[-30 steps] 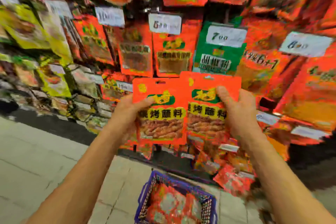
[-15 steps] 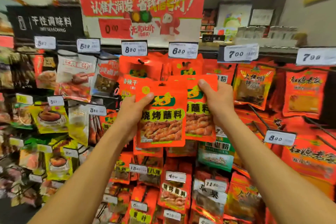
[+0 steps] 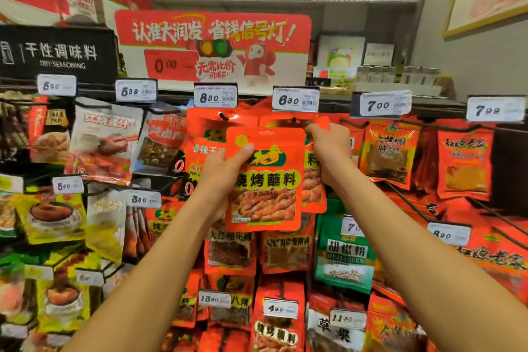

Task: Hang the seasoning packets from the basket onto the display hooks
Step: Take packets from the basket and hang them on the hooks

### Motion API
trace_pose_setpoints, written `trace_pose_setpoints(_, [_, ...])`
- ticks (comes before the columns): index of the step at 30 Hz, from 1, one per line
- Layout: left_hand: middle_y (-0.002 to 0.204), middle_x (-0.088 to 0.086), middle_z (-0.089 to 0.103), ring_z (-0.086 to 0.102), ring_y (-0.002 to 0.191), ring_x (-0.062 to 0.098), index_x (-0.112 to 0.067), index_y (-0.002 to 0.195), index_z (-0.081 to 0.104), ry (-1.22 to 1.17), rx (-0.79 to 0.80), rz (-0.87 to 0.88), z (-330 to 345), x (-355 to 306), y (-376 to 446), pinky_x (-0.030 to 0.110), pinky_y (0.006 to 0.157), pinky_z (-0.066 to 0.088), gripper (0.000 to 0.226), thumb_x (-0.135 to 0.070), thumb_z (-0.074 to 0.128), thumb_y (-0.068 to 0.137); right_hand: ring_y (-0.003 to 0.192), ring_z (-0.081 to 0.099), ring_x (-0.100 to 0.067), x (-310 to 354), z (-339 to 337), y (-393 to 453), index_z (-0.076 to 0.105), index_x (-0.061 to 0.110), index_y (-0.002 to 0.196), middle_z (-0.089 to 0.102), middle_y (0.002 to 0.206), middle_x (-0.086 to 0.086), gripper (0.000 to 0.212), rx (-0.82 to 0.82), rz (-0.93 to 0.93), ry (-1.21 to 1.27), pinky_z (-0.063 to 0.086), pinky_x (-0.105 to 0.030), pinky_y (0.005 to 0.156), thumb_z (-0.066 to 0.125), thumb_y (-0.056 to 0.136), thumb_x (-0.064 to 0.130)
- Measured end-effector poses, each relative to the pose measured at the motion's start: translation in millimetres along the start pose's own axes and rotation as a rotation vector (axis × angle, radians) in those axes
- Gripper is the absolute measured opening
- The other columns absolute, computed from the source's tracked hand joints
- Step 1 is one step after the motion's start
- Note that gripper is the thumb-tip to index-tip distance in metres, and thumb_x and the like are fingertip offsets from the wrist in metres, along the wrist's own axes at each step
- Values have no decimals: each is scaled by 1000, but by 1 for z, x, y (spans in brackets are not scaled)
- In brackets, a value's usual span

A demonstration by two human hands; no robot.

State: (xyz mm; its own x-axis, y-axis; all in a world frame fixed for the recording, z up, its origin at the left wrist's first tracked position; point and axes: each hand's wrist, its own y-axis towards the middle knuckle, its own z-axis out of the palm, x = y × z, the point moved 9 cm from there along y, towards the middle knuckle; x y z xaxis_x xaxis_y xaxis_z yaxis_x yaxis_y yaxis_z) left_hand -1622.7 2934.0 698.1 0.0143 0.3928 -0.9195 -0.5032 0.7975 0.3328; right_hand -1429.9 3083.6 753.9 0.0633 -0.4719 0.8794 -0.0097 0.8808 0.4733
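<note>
From the head camera I see my left hand (image 3: 221, 170) holding a red seasoning packet (image 3: 265, 180) upright in front of the display, thumb pressed on its front near the top left corner, the other fingers curled behind it. The packet hangs free of any hook, in front of the rows of hanging goods.

My right hand (image 3: 328, 151) is raised higher and to the right, its fingers pinching the top edge of a second red packet (image 3: 313, 177), which sits partly behind the first one. That top edge is right under the 6.80 price tag (image 3: 295, 99), close to the hook (image 3: 294, 120) there; I cannot tell whether the hole is already on the hook.

To the left, the 8.80 price tag (image 3: 215, 96) tops a row of orange packets (image 3: 205, 137). Below my right forearm hangs a green pepper packet (image 3: 344, 254). A red promotional sign (image 3: 213, 46) stands above the shelf rail.
</note>
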Motion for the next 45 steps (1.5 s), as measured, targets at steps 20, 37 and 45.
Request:
trace_pose_setpoints(20, [71,-8,75,70,66,6,-19,83,68,30,23,66,41,-4,38,21,57,54,24,-40,67,95,79,65,-7,-31,-19,28,62,21,111,73,102,4,35,-59,35,82,47,-22,60,56,96,53])
trace_pose_setpoints(37, [70,9,62,59,65,22,-18,70,63,88,-158,34,62,-19,58,36,62,45,19,-28,71,84,50,68,-13,-16,-6,12,63,19,72,71,59,2,19,122,139,191,50,-23,43,72,87,28])
trace_pose_setpoints(45, [81,7,66,64,79,23,-18,76,63,142,-187,-51,56,1,69,36,73,50,23,-34,71,90,69,73,-22,-23,-5,18,70,17,81,76,75,-2,31,101,95,-130,54,-35,54,65,91,45])
